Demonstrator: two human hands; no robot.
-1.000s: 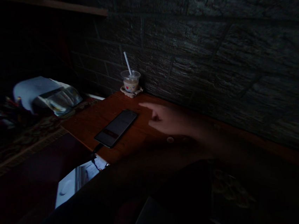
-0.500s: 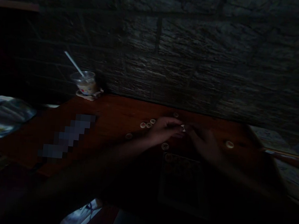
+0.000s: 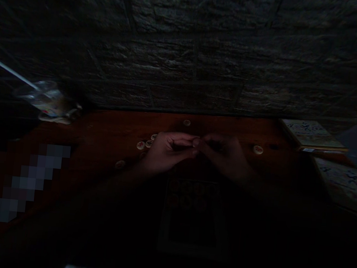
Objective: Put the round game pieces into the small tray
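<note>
Over the middle of the dark red-brown table (image 3: 104,120), my left hand (image 3: 169,150) and my right hand (image 3: 223,153) meet at the fingertips. The fingers of both are closed in a pinch, and whatever lies between them is hidden. Several round pale pieces (image 3: 140,145) with markings lie just left of my left hand. Another round piece (image 3: 186,122) is behind the hands, and one with a red mark (image 3: 258,150) lies to the right. Nearer me, a shallow box (image 3: 164,229) holds several round pieces in rows at its far end, dim in shadow.
A plastic cup (image 3: 47,102) with a white straw stands at the back left. At the right are two patterned flat boxes (image 3: 307,134). A stone wall (image 3: 179,58) rises behind the table. Something pixelated lies at the left.
The view has shifted right, so the cup and pieces appear further left. The small pale piece seen between my fingertips before is now hidden, and my fingertips are closer together.
</note>
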